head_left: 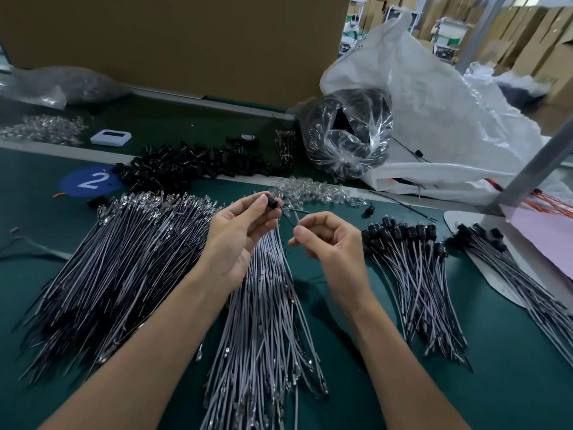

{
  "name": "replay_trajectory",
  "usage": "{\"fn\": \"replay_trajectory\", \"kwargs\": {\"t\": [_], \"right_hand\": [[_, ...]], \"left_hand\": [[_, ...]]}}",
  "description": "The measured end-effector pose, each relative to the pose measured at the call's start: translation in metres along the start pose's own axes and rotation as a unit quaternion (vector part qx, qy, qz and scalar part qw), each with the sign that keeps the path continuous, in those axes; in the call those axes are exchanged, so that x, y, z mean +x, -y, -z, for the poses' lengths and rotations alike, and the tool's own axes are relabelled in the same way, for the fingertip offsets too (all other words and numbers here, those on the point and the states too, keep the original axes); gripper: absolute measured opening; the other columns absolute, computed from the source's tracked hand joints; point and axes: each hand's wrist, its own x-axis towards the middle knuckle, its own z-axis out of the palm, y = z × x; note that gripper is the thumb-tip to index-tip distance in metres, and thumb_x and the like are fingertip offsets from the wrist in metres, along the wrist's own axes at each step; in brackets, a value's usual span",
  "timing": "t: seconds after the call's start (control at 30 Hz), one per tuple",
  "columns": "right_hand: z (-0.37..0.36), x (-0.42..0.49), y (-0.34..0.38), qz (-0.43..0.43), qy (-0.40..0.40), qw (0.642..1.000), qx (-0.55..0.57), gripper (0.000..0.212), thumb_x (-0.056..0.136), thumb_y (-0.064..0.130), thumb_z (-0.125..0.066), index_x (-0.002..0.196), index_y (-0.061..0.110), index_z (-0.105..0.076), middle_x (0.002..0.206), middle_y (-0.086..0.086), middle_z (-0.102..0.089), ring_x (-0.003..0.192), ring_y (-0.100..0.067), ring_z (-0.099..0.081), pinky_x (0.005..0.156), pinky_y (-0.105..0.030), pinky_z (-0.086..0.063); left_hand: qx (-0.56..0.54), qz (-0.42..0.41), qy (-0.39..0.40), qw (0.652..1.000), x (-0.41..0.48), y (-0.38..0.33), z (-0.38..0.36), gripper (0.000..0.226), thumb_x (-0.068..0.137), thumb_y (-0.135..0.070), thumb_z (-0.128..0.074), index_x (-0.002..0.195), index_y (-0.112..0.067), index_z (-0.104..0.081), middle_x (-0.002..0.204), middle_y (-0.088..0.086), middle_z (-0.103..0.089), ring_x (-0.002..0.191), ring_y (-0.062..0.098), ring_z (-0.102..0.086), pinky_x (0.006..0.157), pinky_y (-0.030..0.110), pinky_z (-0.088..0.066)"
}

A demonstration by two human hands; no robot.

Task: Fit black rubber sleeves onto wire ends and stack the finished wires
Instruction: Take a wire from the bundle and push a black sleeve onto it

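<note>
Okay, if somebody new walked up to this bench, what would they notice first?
The hands at centre: the left hand pinches a black rubber sleeve, the right hand pinches a thin wire beside it. Fans of wires flank them on the green mat, unsleeved wires at left, finished wires at right. Behind sit a heap of loose sleeves and a big white plastic bag.

The surface [502,380] is bare either side of the finished stack [415,290]; wire piles [117,259] cover left and middle, sleeves [192,166] the far edge, bags [347,135] and a post [533,169] the far right corner.
</note>
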Motion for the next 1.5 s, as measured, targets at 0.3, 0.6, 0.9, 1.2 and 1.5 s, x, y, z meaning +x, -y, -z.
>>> {"fn": "replay_trajectory", "kwargs": {"t": [0.3, 0.6, 0.9, 1.2, 1.5], "right_hand": [[0.001, 0.0, 0.001, -0.006, -0.003, 1.0, -0.006, 0.009, 0.085, 0.001, -0.07, 0.085, 0.009, -0.067, 0.069, -0.006, -0.072, 0.061, -0.008, -0.067, 0.054, -0.013, -0.043], [0.003, 0.002, -0.002, 0.0, -0.042, 0.999, 0.009, 0.009, 0.086, 0.003, -0.07, 0.086, 0.012, -0.067, 0.071, -0.007, -0.073, 0.062, -0.008, -0.067, 0.057, -0.011, -0.044], [-0.001, 0.001, -0.004, 0.01, -0.043, 0.999, -0.002, 0.011, 0.086, 0.0, -0.07, 0.086, 0.01, -0.066, 0.074, -0.006, -0.072, 0.068, -0.015, -0.071, 0.058, -0.011, -0.046], [-0.003, 0.001, -0.005, 0.029, -0.046, 0.998, -0.005, 0.011, 0.086, -0.001, -0.069, 0.086, 0.009, -0.065, 0.077, -0.011, -0.073, 0.07, -0.016, -0.072, 0.06, -0.014, -0.049], [-0.004, 0.002, -0.01, 0.058, -0.034, 0.99, -0.123, 0.021, 0.084, 0.0, -0.072, 0.082, 0.02, -0.064, 0.078, -0.002, -0.073, 0.073, -0.015, -0.073, 0.065, -0.018, -0.052]], "left_hand": [[0.034, -0.017, 0.029, 0.999, 0.0, 0.002, 0.001, 0.013, 0.088, -0.007, -0.062, 0.099, -0.004, -0.068, 0.088, 0.01, -0.075, 0.076, 0.014, -0.071, 0.068, 0.02, -0.057], [0.035, -0.029, 0.04, 0.998, 0.0, 0.004, 0.001, 0.028, 0.074, -0.014, -0.068, 0.1, -0.004, -0.068, 0.091, 0.011, -0.074, 0.079, 0.016, -0.071, 0.071, 0.021, -0.057], [0.067, -0.037, 0.062, 0.995, -0.002, 0.012, -0.001, 0.028, 0.072, -0.014, -0.07, 0.098, -0.004, -0.069, 0.088, 0.009, -0.076, 0.077, 0.015, -0.072, 0.069, 0.02, -0.057], [0.108, -0.03, 0.065, 0.992, -0.004, 0.012, -0.002, 0.038, 0.067, -0.017, -0.074, 0.103, -0.004, -0.067, 0.081, 0.006, -0.076, 0.074, 0.015, -0.072, 0.076, 0.026, -0.059], [0.157, -0.038, 0.051, 0.986, -0.007, 0.01, 0.0, 0.022, 0.07, -0.026, -0.076, 0.087, -0.012, -0.073, 0.081, 0.004, -0.074, 0.07, 0.015, -0.068, 0.059, 0.021, -0.054]]}}
